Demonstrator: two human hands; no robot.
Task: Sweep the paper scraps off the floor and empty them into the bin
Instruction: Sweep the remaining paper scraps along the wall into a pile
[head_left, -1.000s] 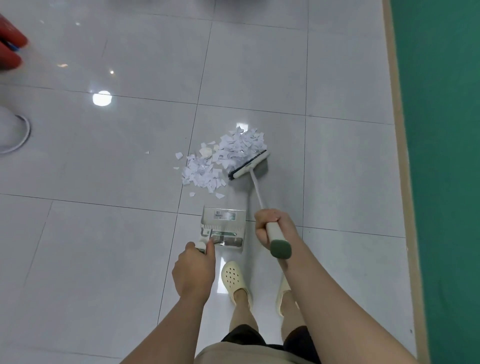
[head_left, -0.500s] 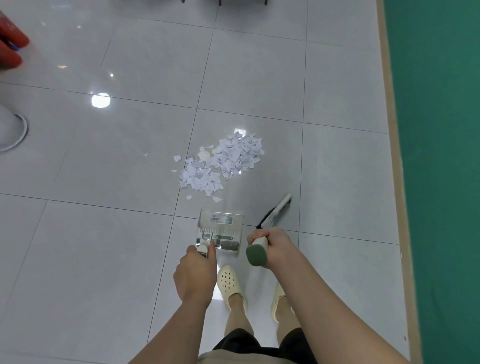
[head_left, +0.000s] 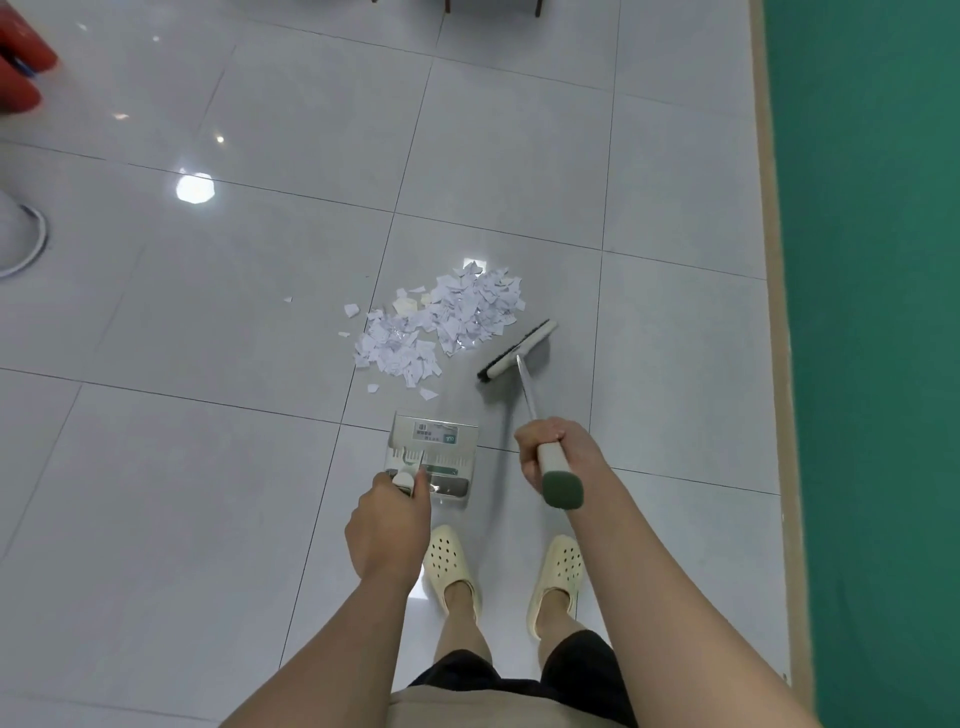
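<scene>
A heap of white paper scraps (head_left: 441, 325) lies on the glossy tiled floor (head_left: 208, 467), with a few stray bits to its left. My right hand (head_left: 558, 457) grips the broom's white handle just below its green end cap. The broom head (head_left: 517, 351) sits on the floor just right of the heap, bristles toward the scraps. My left hand (head_left: 387, 525) grips the handle of a grey dustpan (head_left: 434, 454), which stands on the floor just short of the heap, its mouth toward the scraps.
A green wall (head_left: 872, 312) with a tan skirting runs along the right. A white round base (head_left: 21, 244) and a red object (head_left: 23, 67) sit at the far left edge. My feet in cream clogs (head_left: 449, 566) stand behind the dustpan.
The broom head was at the heap's right edge, then swung back near my right hand, and now rests beside the heap again. The dustpan has stayed in place.
</scene>
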